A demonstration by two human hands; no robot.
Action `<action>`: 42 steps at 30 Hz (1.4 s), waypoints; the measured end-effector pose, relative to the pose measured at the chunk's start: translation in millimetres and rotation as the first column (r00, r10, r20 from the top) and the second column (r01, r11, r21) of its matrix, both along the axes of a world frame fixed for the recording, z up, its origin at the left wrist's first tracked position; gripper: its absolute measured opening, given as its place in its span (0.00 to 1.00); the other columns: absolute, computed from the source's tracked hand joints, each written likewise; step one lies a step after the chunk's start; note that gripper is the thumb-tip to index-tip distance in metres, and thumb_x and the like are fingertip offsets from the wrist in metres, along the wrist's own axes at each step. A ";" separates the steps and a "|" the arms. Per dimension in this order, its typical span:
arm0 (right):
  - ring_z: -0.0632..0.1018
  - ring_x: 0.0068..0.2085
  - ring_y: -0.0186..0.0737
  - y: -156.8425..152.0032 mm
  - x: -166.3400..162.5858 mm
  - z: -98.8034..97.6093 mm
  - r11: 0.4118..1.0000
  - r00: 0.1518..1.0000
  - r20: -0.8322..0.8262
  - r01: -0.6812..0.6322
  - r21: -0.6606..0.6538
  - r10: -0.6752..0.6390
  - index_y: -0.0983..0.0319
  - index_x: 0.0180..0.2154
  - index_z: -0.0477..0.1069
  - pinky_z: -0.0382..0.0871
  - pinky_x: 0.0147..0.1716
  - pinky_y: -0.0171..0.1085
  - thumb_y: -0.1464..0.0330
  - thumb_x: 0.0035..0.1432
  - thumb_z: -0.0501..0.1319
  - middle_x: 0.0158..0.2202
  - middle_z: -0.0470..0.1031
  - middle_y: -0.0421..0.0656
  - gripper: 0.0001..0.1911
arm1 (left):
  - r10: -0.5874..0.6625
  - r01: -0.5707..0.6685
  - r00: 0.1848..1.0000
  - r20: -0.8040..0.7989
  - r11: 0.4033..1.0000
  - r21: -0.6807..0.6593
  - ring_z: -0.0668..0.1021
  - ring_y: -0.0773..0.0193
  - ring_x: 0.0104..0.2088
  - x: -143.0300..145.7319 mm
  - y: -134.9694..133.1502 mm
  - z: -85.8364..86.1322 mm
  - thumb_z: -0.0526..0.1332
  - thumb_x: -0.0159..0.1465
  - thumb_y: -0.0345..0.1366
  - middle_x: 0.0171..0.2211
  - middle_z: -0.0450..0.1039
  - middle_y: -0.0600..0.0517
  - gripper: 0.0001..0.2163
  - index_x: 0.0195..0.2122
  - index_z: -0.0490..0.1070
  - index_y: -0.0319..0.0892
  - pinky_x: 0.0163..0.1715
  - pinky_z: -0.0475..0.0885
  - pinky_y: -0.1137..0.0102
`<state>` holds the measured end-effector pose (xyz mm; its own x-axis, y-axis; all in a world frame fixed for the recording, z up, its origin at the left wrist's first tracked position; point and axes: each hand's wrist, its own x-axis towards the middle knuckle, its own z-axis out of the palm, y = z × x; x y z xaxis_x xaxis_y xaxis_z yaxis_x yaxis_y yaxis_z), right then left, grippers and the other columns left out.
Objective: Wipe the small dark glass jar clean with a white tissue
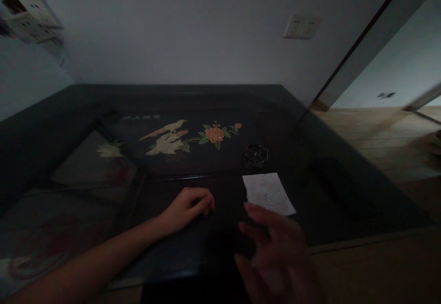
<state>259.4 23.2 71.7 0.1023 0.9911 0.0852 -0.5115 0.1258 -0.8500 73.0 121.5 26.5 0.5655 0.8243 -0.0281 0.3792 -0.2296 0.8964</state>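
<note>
My left hand (190, 207) rests on the dark glossy table (223, 244), fingers curled in, with nothing visible in them. Closer to the camera, my right hand (279, 253) is raised over the front edge. Its fingers are bent and spread apart, slightly blurred, and hold nothing that I can see. Just beyond it lies a white sheet of paper (267, 189) with faint marks in the middle. Whether my right fingertips touch the paper is unclear. Behind the paper sits a small round glossy thing with a see-through patterned rim (255, 155).
A bird-and-flower picture (168, 141) decorates the tabletop. A long dark flat object (344, 187) lies at the right side. Wall sockets (302, 26) are above the table, with more sockets (31, 21) at upper left. Wooden floor (365, 129) shows on the right.
</note>
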 end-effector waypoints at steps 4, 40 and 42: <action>0.78 0.45 0.36 27.4 -16.4 -0.8 0.998 0.993 -0.118 -0.039 -0.057 0.032 0.57 0.25 0.68 0.75 0.38 0.32 0.78 0.46 0.71 0.40 0.75 0.36 0.14 | -0.005 0.004 1.000 0.017 1.000 0.015 0.74 0.67 0.28 -1.0 -0.1 -1.4 0.50 0.69 0.42 0.23 0.70 0.54 0.17 0.30 0.72 0.39 0.32 0.66 0.74; 0.80 0.31 0.31 37.4 -27.2 0.4 0.997 0.982 -0.180 -0.063 -0.042 0.055 0.62 0.19 0.59 0.75 0.34 0.31 0.80 0.44 0.70 0.28 0.71 0.31 0.20 | -0.015 0.015 1.000 -0.011 0.999 0.029 0.72 0.68 0.27 -0.2 -0.1 -1.1 0.50 0.69 0.41 0.24 0.71 0.54 0.18 0.29 0.73 0.38 0.30 0.65 0.75; 0.80 0.30 0.31 36.9 -27.4 0.9 0.998 0.983 -0.179 -0.048 -0.050 0.038 0.62 0.19 0.59 0.75 0.33 0.30 0.80 0.44 0.70 0.27 0.70 0.31 0.20 | -0.014 0.014 1.000 -0.012 0.999 0.033 0.72 0.68 0.27 -0.1 0.3 -1.6 0.50 0.69 0.41 0.24 0.71 0.54 0.18 0.29 0.73 0.38 0.30 0.65 0.75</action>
